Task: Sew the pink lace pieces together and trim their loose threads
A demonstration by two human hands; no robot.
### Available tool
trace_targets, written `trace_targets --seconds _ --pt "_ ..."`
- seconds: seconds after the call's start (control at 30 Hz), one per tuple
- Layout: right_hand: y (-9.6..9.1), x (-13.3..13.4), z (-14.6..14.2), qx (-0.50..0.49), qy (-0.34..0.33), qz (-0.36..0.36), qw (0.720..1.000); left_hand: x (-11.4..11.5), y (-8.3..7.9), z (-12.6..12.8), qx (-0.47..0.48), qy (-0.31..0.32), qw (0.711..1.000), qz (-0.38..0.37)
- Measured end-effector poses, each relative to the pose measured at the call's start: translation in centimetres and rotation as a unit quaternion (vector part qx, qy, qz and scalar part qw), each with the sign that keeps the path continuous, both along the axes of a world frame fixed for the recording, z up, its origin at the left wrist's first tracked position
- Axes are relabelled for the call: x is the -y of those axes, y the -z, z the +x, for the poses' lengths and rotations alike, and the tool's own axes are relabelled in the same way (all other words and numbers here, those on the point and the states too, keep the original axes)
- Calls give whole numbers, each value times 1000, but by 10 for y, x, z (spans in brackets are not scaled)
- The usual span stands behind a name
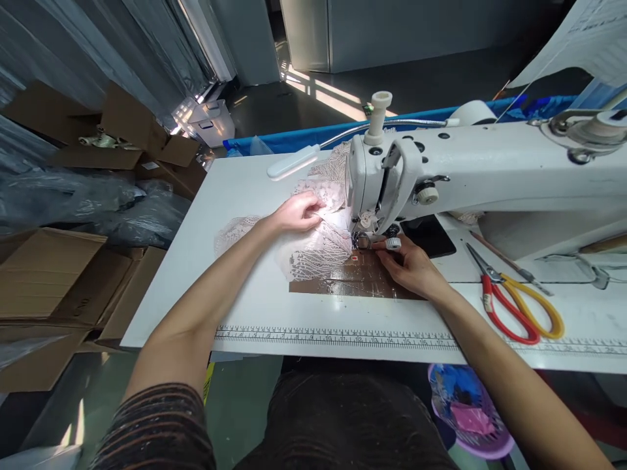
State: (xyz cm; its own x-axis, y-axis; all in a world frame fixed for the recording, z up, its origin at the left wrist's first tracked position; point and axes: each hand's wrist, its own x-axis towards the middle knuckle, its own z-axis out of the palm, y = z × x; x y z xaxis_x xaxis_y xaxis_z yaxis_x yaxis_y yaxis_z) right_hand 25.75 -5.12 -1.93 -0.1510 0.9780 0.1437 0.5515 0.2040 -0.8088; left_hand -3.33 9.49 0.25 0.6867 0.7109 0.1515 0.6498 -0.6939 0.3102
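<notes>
Pale pink lace fabric (313, 245) lies on the white table (235, 287) under the needle of a white sewing machine (470, 176). My left hand (296, 212) rests on the lace to the left of the needle, fingers curled and pinching the fabric. My right hand (409, 264) lies just right of the presser foot (362, 240) on a brown plate (353, 281), fingers pressed together near a small white ring (392, 244). What those fingers hold is hidden.
Red and yellow scissors (514, 307) lie on the table at the right. A gooseneck lamp (294, 163) reaches over the back. A ruler strip (343, 336) runs along the front edge. Cardboard boxes (53, 281) stand left; a purple basket (465, 405) sits below.
</notes>
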Motion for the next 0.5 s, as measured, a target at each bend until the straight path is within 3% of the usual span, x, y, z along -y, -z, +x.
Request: trace_targets --seconds 0.1,0.23,0.37,0.5 --pt "1 -1 1 0 -3 12 1000 -13 -9 13 -30 5 995 99" --pt "-1 -1 0 11 -9 23 1000 2 -13 29 -49 -79 985 148" --pt "0 0 -1 16 -9 33 999 35 -10 22 -100 -109 985 85" --pt "3 1 -1 25 -5 42 999 57 -15 -7 -93 -87 990 53"
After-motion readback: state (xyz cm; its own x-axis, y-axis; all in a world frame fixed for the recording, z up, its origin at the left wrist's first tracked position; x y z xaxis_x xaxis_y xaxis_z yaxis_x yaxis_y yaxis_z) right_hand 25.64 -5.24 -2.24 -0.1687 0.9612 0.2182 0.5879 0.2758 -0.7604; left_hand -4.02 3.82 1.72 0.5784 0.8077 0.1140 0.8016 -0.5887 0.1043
